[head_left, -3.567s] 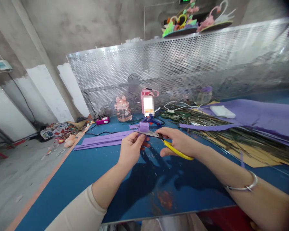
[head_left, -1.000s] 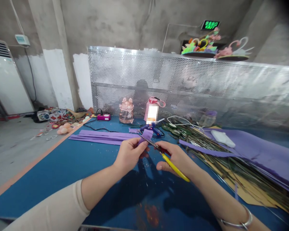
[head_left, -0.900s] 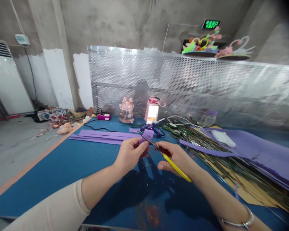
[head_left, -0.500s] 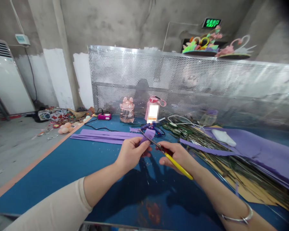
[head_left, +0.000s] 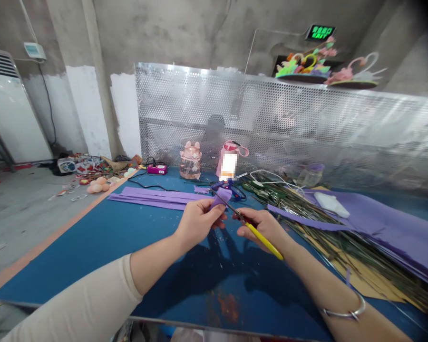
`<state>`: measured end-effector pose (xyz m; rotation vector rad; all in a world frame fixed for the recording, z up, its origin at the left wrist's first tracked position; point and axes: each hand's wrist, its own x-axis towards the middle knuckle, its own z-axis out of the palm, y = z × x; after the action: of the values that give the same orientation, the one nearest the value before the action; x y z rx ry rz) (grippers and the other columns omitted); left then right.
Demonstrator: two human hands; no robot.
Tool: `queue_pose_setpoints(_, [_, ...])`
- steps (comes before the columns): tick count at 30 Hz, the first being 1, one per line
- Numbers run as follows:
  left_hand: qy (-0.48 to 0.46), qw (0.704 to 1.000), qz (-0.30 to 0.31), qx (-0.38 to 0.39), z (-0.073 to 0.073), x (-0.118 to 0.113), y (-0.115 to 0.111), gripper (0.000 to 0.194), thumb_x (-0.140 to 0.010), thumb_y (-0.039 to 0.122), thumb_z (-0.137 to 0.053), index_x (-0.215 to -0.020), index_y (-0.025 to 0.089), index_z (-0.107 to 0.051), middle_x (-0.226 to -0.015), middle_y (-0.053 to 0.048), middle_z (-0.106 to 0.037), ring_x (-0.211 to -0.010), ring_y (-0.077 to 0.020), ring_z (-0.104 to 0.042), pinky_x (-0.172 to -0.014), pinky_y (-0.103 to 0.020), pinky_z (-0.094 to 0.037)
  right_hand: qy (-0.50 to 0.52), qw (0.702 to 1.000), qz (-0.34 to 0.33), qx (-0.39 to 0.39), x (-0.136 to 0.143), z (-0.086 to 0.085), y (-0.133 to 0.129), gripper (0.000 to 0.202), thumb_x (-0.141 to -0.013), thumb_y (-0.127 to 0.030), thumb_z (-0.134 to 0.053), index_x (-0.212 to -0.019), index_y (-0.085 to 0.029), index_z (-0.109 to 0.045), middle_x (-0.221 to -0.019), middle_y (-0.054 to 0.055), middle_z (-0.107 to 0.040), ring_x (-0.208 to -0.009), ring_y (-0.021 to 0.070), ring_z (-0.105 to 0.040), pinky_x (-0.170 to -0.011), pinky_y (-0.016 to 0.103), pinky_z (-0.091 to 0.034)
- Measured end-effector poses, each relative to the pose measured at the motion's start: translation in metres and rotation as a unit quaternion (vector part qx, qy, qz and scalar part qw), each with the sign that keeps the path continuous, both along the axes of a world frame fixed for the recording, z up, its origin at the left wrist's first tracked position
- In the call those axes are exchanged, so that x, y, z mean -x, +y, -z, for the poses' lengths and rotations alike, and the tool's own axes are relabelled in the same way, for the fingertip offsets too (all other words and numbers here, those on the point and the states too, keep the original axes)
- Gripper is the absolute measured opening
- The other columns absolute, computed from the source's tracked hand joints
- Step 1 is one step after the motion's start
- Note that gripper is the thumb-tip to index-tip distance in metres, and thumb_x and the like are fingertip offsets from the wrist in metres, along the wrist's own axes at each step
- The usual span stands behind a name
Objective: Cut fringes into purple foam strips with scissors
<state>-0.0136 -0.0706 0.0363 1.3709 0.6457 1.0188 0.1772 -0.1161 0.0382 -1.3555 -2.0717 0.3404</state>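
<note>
Between the thumb and fingers of my left hand (head_left: 199, 219) is a small piece of purple paper (head_left: 222, 195), its upper end curled. My right hand (head_left: 266, 229) is closed round scissors with yellow handles (head_left: 264, 241). The dark blades point up and left and lie against the purple piece. Flat purple strips (head_left: 153, 197) lie on the blue table (head_left: 92, 247) behind my left hand. A dark blue glue gun (head_left: 235, 191) is just beyond the purple piece, partly hidden by it.
A pink bear-eared jar (head_left: 190, 161), a pink bottle (head_left: 222, 164) and a magenta power socket (head_left: 157, 169) stand at the back before a perforated metal panel (head_left: 271, 114). Green stems (head_left: 306, 218) and purple sheets (head_left: 388, 223) cover the right side.
The view has shifted slightly, showing more of the table's front edge. Both hands stay close together, and the scissor blades still lie at the purple piece.
</note>
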Motion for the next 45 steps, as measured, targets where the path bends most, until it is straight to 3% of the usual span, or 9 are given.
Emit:
queue_pose_setpoints(5, [-0.005, 1.000, 0.002, 0.002, 0.000, -0.001, 0.002, 0.023, -0.074, 0.037, -0.062, -0.069, 0.014, -0.062, -0.063, 0.000, -0.064, -0.049, -0.0102, -0.060, -0.048, -0.020, -0.043, -0.006, 1.000, 0.015, 0.003, 0.000, 0.002, 0.001, 0.055, -0.073, -0.066, -0.055, -0.089, -0.013, -0.063, -0.057, -0.004, -0.036, -0.052, 0.0105, -0.028, -0.044, 0.022, -0.025])
queue_pose_setpoints(12, [-0.034, 0.998, 0.023, 0.037, 0.000, -0.002, 0.003, 0.021, -0.074, 0.037, -0.063, -0.079, 0.016, -0.060, -0.069, -0.001, -0.066, -0.056, -0.0115, -0.064, -0.051, -0.020, -0.046, -0.021, 0.998, 0.049, -0.015, 0.001, 0.001, 0.001, 0.054, -0.073, -0.065, -0.055, -0.091, -0.014, -0.063, -0.058, -0.003, -0.042, -0.051, 0.0116, -0.034, -0.047, 0.023, -0.031])
queue_pose_setpoints(20, [-0.061, 0.998, -0.022, 0.015, -0.001, -0.001, 0.006, 0.022, -0.076, 0.037, -0.062, -0.074, 0.015, -0.058, -0.069, -0.001, -0.067, -0.057, -0.0105, -0.064, -0.052, -0.019, -0.048, -0.048, 0.998, 0.034, -0.037, 0.002, -0.004, -0.002, 0.068, -0.064, -0.069, -0.062, -0.107, -0.017, -0.056, -0.084, 0.005, -0.056, -0.071, 0.0195, -0.050, -0.064, 0.030, -0.044])
queue_pose_setpoints(28, [-0.043, 0.999, -0.004, 0.003, 0.000, 0.000, 0.002, 0.019, -0.077, 0.032, -0.061, -0.076, 0.014, -0.059, -0.072, -0.002, -0.068, -0.058, -0.0104, -0.064, -0.054, -0.020, -0.048, -0.045, 0.997, 0.021, -0.054, 0.008, -0.007, -0.003, 0.071, -0.065, -0.076, -0.054, -0.103, -0.015, -0.056, -0.082, 0.005, -0.055, -0.070, 0.0186, -0.048, -0.064, 0.029, -0.042])
queue_pose_setpoints(36, [-0.035, 0.999, 0.007, -0.005, 0.003, -0.001, 0.000, 0.024, -0.075, 0.038, -0.062, -0.076, 0.015, -0.059, -0.075, -0.002, -0.069, -0.060, -0.0115, -0.065, -0.055, -0.021, -0.049, -0.033, 0.999, 0.023, -0.032, 0.008, -0.009, -0.004, 0.057, -0.070, -0.070, -0.056, -0.089, -0.016, -0.057, -0.071, -0.001, -0.047, -0.063, 0.0140, -0.038, -0.058, 0.024, -0.035])
queue_pose_setpoints(45, [-0.040, 0.999, -0.007, -0.001, 0.000, 0.000, 0.002, 0.028, -0.072, 0.042, -0.065, -0.075, 0.015, -0.059, -0.073, -0.002, -0.070, -0.058, -0.0118, -0.065, -0.054, -0.021, -0.050, -0.020, 0.999, 0.006, -0.045, 0.010, -0.010, -0.006, 0.067, -0.064, -0.074, -0.057, -0.096, -0.015, -0.056, -0.076, 0.001, -0.050, -0.065, 0.0153, -0.041, -0.059, 0.025, -0.038])
